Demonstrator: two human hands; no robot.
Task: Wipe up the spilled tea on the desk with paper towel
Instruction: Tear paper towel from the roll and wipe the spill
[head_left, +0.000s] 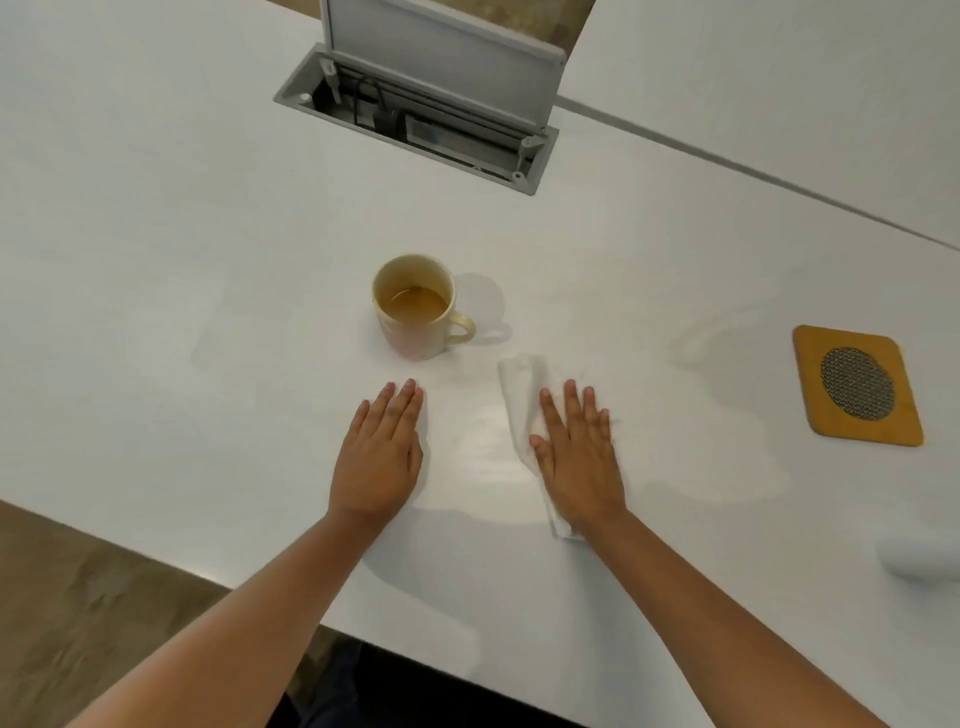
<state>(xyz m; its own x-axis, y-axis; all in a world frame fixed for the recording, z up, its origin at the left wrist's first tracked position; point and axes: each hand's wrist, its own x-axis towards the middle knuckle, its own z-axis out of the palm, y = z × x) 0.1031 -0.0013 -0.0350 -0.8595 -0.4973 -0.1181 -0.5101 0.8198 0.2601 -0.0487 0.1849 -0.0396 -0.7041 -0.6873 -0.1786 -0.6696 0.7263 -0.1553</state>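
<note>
The crumpled white paper towel (522, 410) lies flat on the white desk (208, 260), pinned under the right hand (576, 457), whose straight, slightly spread fingers press down on it, with the towel's edges showing at the hand's 11 and 7 o'clock. The left hand (382, 457) rests palm-down on the bare desk at the towel's 9 o'clock, fingers straight and together, holding nothing. A cream ceramic mug (415, 312) with brown tea inside stands upright at the towel's 11 o'clock, near but apart; a square wooden coaster with a mesh centre (857, 387) lies well apart at 3 o'clock, and an open grey cable box (415, 119) sits at 12 o'clock.
</note>
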